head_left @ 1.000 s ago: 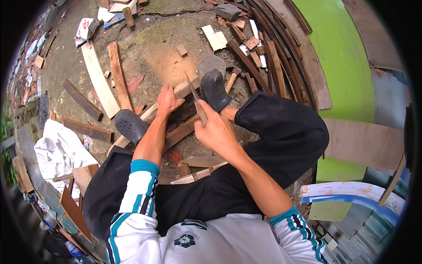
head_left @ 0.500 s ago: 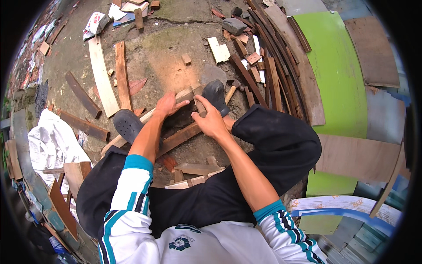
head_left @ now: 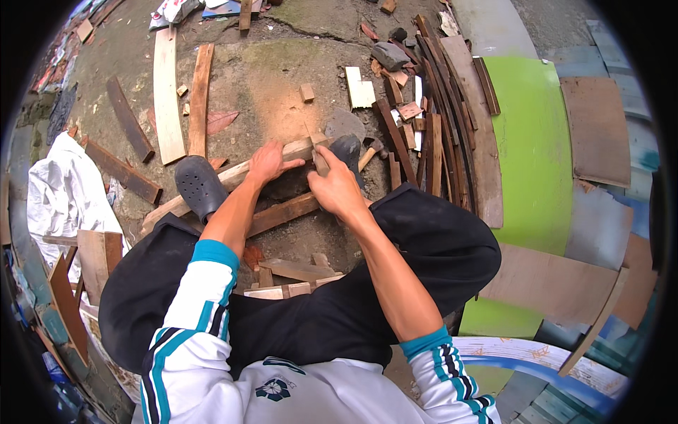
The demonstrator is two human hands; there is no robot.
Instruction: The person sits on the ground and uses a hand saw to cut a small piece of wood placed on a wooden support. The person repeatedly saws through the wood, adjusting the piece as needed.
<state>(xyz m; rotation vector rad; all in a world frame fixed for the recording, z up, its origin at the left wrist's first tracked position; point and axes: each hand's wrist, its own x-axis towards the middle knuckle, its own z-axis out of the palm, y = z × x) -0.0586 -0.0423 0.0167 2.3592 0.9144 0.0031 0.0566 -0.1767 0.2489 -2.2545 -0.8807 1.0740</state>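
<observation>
My right hand [head_left: 335, 186] is closed round the wooden handle of a handsaw [head_left: 320, 164]. Its thin blade points away from me and crosses a pale wooden batten [head_left: 233, 177] close to the right end. Left of the saw, my left hand [head_left: 267, 162] grips the batten from above, fingers over it and thumb stretched toward the blade. My left dark clog [head_left: 199, 185] is against the batten, and the right clog [head_left: 347, 150] is by its right end. A darker timber [head_left: 286, 214] lies on the near side. How deep the blade sits is hard to see.
Orange sawdust [head_left: 282, 102] and a small wood block [head_left: 306, 92] lie beyond the batten. A hammer [head_left: 366, 158] is beside my right foot. Long dark strips [head_left: 452, 120] and a green board [head_left: 533, 155] are on the right; a white sack [head_left: 67, 187] lies left.
The saw and my right hand have shifted slightly relative to the batten. My left hand keeps its place on the wood. The whole view has tilted a little, moving the surroundings.
</observation>
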